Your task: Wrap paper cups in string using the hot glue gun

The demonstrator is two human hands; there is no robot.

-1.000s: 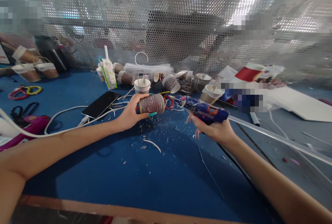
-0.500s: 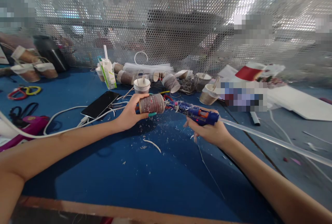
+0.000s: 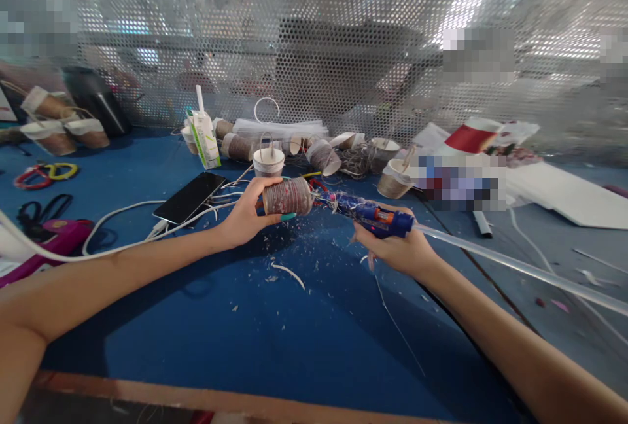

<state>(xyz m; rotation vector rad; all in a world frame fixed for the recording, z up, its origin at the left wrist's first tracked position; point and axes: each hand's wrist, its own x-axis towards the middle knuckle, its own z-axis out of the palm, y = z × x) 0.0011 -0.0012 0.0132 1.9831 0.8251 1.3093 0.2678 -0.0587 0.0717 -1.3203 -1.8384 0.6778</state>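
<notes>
My left hand (image 3: pixel 250 213) grips a small cup wrapped in brown twine (image 3: pixel 287 197), tipped on its side above the blue table (image 3: pixel 196 345). In my right hand (image 3: pixel 392 247) is a blue glue gun (image 3: pixel 366 211), its nozzle at the right end of the wrapped cup; whether they touch I cannot tell. Wisps of dried glue cling to the gun's front. A long clear glue stick (image 3: pixel 510 264) sticks out of its back toward the right. Just behind the held cup stands a white-rimmed cup with a looped handle (image 3: pixel 269 161).
A phone (image 3: pixel 189 197) with a white cable lies left of my left hand. Behind are a drink carton (image 3: pixel 204 139), several wrapped cups and a perforated metal screen (image 3: pixel 314 38). Scissors (image 3: pixel 46 175) and a dark bottle (image 3: pixel 95 100) are at left. Glue scraps dot the table.
</notes>
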